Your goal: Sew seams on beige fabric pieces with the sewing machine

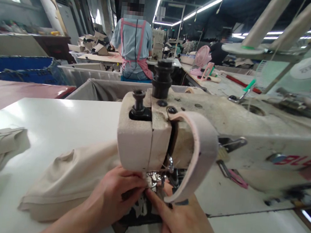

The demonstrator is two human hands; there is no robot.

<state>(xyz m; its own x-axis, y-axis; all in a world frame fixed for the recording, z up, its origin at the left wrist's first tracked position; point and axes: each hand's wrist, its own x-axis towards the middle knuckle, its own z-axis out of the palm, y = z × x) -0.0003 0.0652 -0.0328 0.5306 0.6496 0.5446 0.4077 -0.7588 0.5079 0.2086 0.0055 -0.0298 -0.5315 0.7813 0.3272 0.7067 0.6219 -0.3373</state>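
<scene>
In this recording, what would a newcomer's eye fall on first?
A pale sewing machine dominates the centre and right, a curved band looping down its front. Below, the left hand and right hand sit close together. Beyond, a person in a pink apron faces away.

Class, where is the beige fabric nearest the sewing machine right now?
In the head view, the beige fabric lies left of centre on the white tabletop, just left of the sewing machine and beside the left hand.
</scene>
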